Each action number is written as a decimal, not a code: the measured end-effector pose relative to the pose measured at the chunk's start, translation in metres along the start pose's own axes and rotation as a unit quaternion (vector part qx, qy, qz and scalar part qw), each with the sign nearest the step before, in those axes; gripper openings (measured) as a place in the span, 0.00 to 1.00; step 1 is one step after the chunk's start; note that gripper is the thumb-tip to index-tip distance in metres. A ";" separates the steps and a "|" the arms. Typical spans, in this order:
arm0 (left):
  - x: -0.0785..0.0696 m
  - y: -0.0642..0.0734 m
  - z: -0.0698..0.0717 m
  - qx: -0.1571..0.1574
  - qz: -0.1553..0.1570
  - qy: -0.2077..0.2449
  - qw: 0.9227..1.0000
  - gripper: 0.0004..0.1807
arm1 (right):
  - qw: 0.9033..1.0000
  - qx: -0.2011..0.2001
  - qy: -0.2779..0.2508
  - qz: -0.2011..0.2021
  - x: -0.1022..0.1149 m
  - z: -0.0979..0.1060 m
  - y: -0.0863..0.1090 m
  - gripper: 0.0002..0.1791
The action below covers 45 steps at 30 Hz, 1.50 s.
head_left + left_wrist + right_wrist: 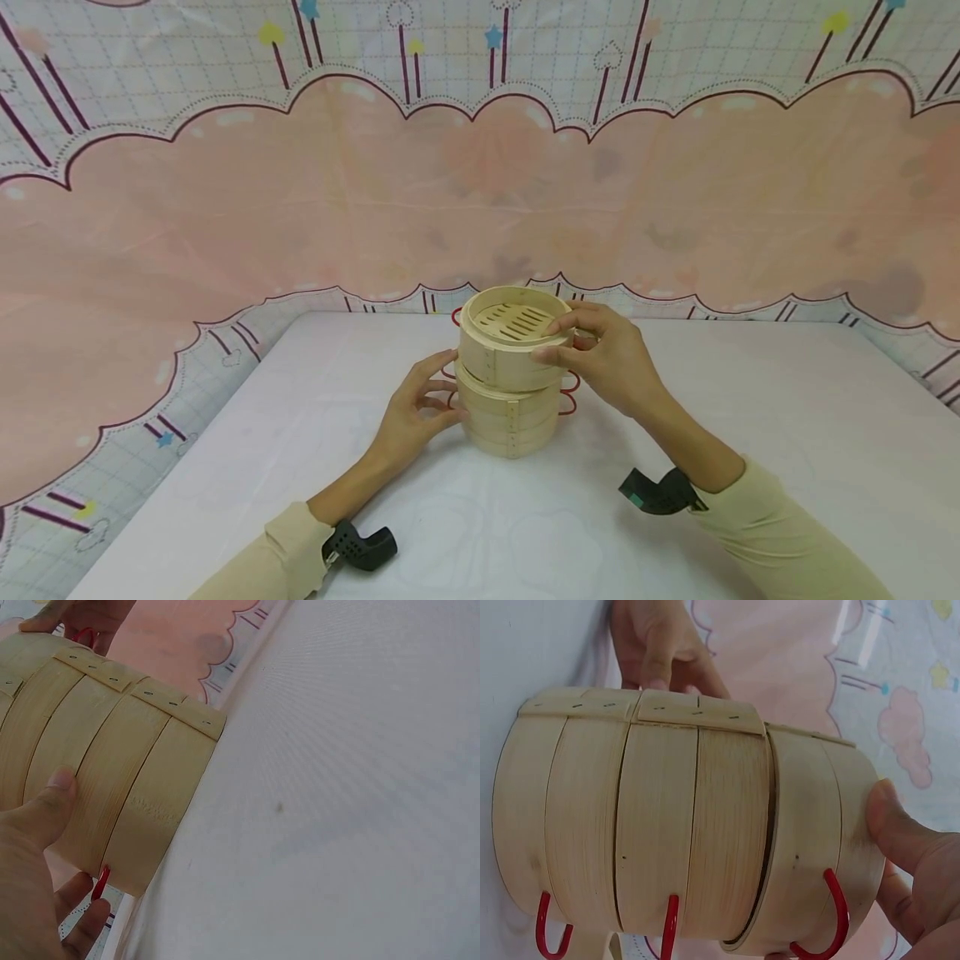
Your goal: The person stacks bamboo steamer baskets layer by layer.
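Observation:
A stack of round bamboo steamer baskets stands on the white table. The upper steamer basket [491,365], with a slatted floor inside, sits slightly tilted and offset on the lower steamer baskets [491,421]. My right hand [615,358] pinches the upper basket's rim, thumb outside and fingers at the far right. On the left side, my left hand [411,414] steadies the lower baskets, its thumb [52,799] against the wall and fingers near a red loop [100,883]. More red loops [667,926] show along the baskets in the right wrist view.
A white tabletop [375,517] spreads around the stack. Behind it hangs a patterned pink and white cloth [480,200]. Black wrist cameras [360,547] stick out below both forearms. A curved bamboo piece [596,946] shows partly behind the stack in the right wrist view.

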State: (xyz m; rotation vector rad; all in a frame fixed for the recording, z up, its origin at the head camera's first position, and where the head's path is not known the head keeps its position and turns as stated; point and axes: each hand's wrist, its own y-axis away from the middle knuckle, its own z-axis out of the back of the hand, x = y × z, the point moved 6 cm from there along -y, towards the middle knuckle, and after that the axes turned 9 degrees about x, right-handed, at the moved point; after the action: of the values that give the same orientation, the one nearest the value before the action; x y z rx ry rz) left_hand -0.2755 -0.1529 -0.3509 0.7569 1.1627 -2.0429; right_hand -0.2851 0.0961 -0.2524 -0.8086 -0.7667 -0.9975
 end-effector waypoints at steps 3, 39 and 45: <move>0.000 0.000 0.000 -0.003 0.002 0.002 1.000 0.44 | 1.000 0.003 0.003 0.004 0.001 -0.001 0.000 0.17; -0.033 0.007 0.009 0.015 -0.007 0.015 1.000 0.42 | 1.000 -0.009 0.014 0.000 0.014 -0.019 0.012 0.17; -0.033 0.005 0.010 0.011 -0.004 0.011 1.000 0.42 | 0.999 0.013 0.026 0.017 0.015 -0.017 0.010 0.17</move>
State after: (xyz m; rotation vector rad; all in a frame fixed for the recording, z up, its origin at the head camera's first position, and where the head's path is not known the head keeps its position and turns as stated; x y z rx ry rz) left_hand -0.2526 -0.1554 -0.3244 0.7873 1.1597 -2.0622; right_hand -0.2675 0.0789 -0.2505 -0.7681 -0.7176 -0.9719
